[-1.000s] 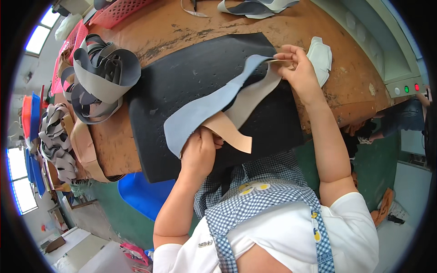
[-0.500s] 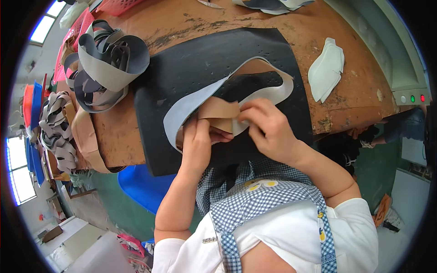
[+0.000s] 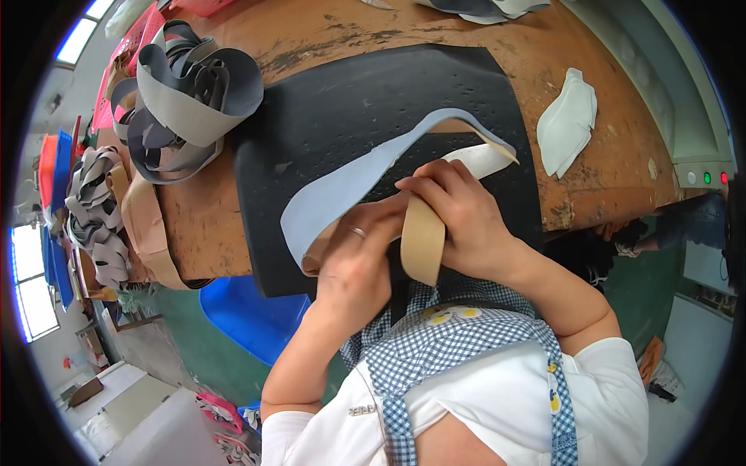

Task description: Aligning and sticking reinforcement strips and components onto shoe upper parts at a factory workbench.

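Note:
A long, curved strip of leather-like material (image 3: 334, 194), pale blue-grey on one face and tan on the other, stands on edge in a loop over the black mat (image 3: 311, 109). My left hand (image 3: 357, 260), with a ring on one finger, is closed on the strip near the loop's near end. Close beside it, my right hand (image 3: 462, 213) pinches the strip, fingers bent. A tan end (image 3: 423, 241) hangs down between my hands toward my apron. A whitish stretch (image 3: 483, 159) passes beyond my right hand. The fingertips of both hands are partly hidden.
On the wooden table (image 3: 598, 198), a heap of grey strips (image 3: 194, 101) lies left of the mat. Tan strips (image 3: 146, 225) hang over its left edge. White shaped pieces (image 3: 567, 124) lie at right. A blue stool (image 3: 252, 314) stands below; pink baskets (image 3: 136, 46) are at far left.
My left hand has turned over and moved right, closer to the right hand. The folded tan part now hangs down between them. The loop has narrowed and shifted slightly.

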`<state>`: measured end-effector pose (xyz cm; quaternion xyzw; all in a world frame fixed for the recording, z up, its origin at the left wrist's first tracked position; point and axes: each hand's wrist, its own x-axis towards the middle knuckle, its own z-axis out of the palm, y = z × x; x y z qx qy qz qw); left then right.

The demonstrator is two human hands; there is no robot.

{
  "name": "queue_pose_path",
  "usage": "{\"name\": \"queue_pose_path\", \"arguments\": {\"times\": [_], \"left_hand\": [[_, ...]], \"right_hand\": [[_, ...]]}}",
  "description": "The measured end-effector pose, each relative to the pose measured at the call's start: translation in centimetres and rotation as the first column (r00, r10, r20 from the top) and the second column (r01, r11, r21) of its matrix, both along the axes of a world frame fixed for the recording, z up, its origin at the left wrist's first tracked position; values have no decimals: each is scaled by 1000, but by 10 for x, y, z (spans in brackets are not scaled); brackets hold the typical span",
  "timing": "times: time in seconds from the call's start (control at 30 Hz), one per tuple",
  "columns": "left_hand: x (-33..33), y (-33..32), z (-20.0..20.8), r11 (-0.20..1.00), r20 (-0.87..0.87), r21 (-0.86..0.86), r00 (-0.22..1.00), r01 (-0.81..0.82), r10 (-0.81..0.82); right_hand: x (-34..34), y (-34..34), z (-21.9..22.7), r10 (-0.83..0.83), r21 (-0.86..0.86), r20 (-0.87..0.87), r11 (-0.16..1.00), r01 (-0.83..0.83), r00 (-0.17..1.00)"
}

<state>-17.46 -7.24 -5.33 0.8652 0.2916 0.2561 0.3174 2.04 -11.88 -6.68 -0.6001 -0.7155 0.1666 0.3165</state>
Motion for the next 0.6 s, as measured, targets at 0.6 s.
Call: {"name": "queue_pose_path", "arguments": {"times": [0.6], "left_hand": [[2, -15, -41, 919, -219, 112, 893, -378, 394]], "right_hand": [[-26, -4, -1, 28, 222, 181, 973, -69, 983]]}}
